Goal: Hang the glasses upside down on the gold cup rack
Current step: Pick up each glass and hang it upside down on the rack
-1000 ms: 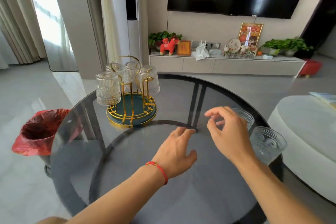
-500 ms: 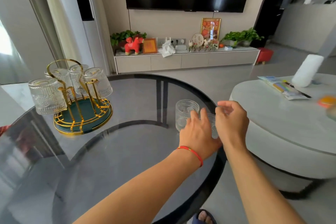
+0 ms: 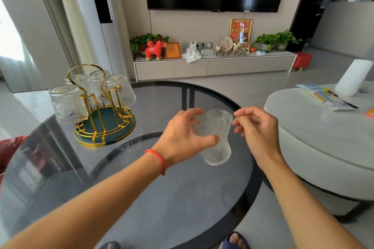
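- The left hand [image 3: 182,139] has its grip wrapped around a clear ribbed glass [image 3: 217,137], thumb across the front and fingers curled over the far side near the rim.
- The glass is mouth up, tilted a little, and appears lifted just above the round dark glass worktop [image 3: 162,198], near its right edge; whether its base touches the surface I cannot tell.
- A red string bracelet [image 3: 158,159] circles the left wrist.
- The right hand [image 3: 257,129] hovers just beside the glass rim on the right, fingers loosely curled with nothing in them, the grip released; fingertips are near the rim, contact unclear.
- The gold cup rack [image 3: 101,111] stands on the left part of the worktop, well apart from the held glass, with a green round tray base and a looped gold handle on top.
- Four glasses [image 3: 67,104] hang upside down on the rack's prongs, one at the front left and three clustered toward the back.
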